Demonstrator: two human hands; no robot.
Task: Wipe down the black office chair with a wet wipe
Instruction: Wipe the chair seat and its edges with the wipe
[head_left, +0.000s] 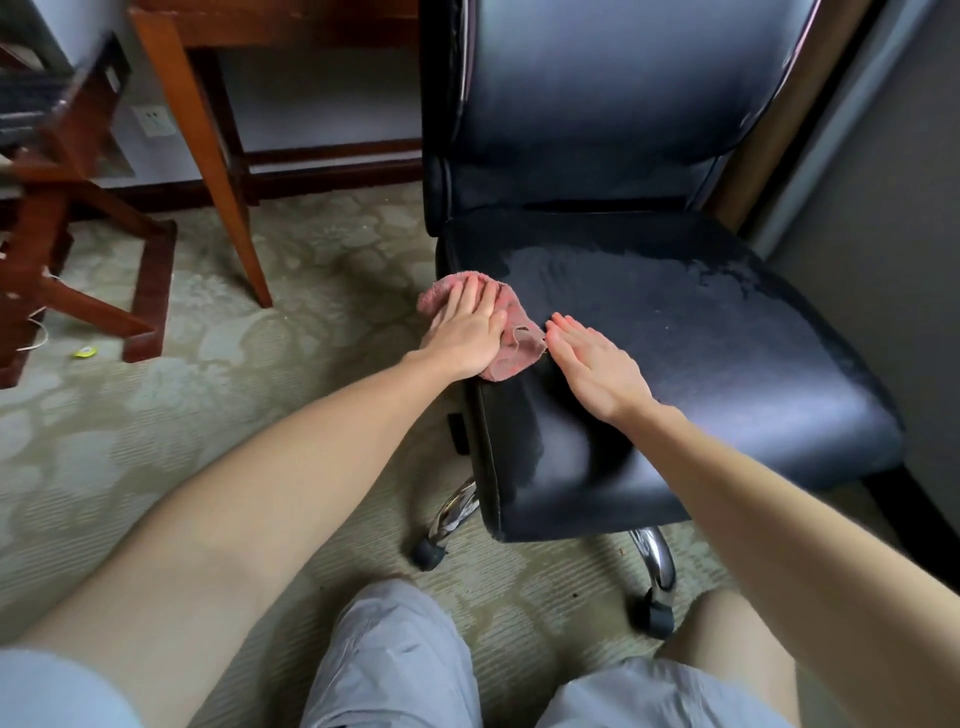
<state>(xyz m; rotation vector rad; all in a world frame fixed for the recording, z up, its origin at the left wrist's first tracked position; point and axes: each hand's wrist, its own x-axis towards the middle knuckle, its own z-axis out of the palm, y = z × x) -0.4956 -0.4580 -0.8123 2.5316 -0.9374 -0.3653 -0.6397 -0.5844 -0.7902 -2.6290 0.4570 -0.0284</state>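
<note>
Fingers (470, 293) of the left hand (462, 332) lie straight, pressing the pink cloth (511, 338) on the black chair (727, 338) seat's left edge. Right hand (592, 364) rests flat, fingers straight, just beside it. Open carpet (311, 291) lies left; a wall (883, 260) stands close right.

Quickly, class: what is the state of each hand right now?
Left hand: open, pressing the pink cloth onto the chair seat.
Right hand: open, fingers straight, holding nothing.

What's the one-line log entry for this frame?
step: wiping chair seat | left hand: flat, pressing pink cloth at its left edge | right hand: flat on seat, beside cloth | surface: wet streaks
</note>
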